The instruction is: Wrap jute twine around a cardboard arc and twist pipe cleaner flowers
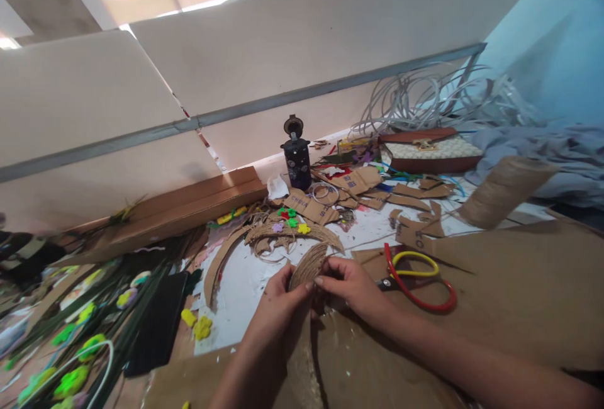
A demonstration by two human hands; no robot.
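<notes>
Both hands hold a curved cardboard strip wrapped in twine (309, 264) above the near part of the table. My left hand (283, 299) grips its left side, thumb pressed on the wrapping. From the right, my right hand (346, 280) pinches it with thumb and forefinger close to the left thumb. The strip's lower end runs down between my forearms. Just right of my right hand lie scissors (415, 277) with one red and one yellow handle loop. Beyond the hands rests another twine-wrapped arc (292, 233) with small coloured flowers, beside a bare cardboard arc (221, 264).
A dark bottle with its lid up (297, 163) stands at the back. Cardboard scraps (353, 189) lie around it. At right are a twine spool (507, 192), a handbag (429, 151) and a large cardboard sheet (519, 289). A dark phone-like slab (158, 324) and yellow flowers (202, 327) lie left.
</notes>
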